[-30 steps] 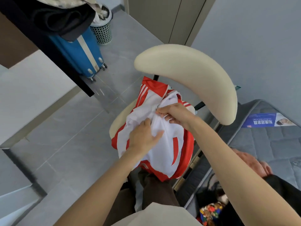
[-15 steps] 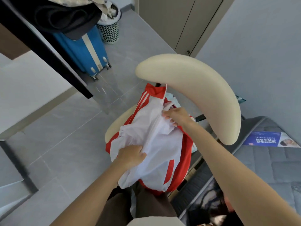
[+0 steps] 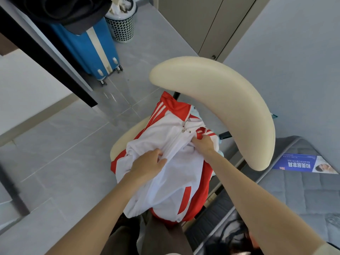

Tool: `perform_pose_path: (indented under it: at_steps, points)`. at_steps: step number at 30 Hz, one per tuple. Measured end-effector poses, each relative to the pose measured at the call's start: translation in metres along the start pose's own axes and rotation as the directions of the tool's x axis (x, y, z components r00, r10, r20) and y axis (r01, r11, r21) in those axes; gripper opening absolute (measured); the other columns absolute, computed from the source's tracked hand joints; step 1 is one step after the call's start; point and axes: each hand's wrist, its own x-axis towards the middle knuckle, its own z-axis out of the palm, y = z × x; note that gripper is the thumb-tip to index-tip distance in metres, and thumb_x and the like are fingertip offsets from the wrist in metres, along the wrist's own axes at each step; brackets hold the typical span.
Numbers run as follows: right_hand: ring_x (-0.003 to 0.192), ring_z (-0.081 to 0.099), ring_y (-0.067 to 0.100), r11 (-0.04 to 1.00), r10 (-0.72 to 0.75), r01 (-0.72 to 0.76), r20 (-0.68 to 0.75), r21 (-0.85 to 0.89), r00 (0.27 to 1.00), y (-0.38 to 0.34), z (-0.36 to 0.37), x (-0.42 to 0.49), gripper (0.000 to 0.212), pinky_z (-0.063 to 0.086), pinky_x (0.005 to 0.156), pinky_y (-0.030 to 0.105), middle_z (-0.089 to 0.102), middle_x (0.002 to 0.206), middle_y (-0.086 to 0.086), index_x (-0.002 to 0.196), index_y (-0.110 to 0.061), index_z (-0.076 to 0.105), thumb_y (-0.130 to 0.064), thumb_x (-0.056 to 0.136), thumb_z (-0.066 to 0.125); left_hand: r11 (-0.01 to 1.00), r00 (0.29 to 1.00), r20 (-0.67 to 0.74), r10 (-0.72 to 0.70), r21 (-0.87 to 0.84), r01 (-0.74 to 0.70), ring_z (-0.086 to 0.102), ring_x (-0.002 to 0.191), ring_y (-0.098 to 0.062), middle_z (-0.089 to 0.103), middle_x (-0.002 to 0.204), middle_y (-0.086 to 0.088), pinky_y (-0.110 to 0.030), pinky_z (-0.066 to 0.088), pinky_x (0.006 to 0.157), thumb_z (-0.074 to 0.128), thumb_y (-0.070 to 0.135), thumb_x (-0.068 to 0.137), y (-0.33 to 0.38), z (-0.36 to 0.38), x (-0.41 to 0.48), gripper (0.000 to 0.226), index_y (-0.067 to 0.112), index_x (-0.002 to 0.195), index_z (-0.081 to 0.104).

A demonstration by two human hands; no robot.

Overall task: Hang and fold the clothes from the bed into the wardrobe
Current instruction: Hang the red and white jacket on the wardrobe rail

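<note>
Left hand (image 3: 147, 165) is pinching cloth beside the zip (image 3: 175, 143) and right hand (image 3: 204, 144) (at its 2 o'clock) is clutching the shoulder of the white-and-red jacket (image 3: 171, 190), bunched on the seat (image 3: 120, 144) at 7 o'clock of the backrest (image 3: 220, 100); a loosening grip would be risking a floorward slide.

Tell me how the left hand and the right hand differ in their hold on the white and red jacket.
The left hand grips bunched white fabric left of the zipper, near the middle of the jacket; the right hand grips right of the zipper, higher, by the red-striped shoulder. The left hand lies nearer the camera; the right hand reaches toward the chair back. Both clutch the fabric.
</note>
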Motion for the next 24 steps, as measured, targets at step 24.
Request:
perform_pose_path:
  at_steps: [24]
  points:
    - [0.103,0.060,-0.009,0.612,-0.678,0.760,0.639,0.218,0.363,-0.105,0.037,-0.351,0.020,0.041,0.090,0.008,0.068,0.107,-0.017,0.111,-0.018,0.066,-0.009,0.097,0.056,0.751,0.939,-0.226,-0.260,-0.658,0.050,0.050,0.123,-0.026,0.051,0.136,-0.010,-0.035,0.041,0.098,0.044,0.021,0.102,-0.088,-0.191,-0.223,0.037,0.007,0.135,0.050]
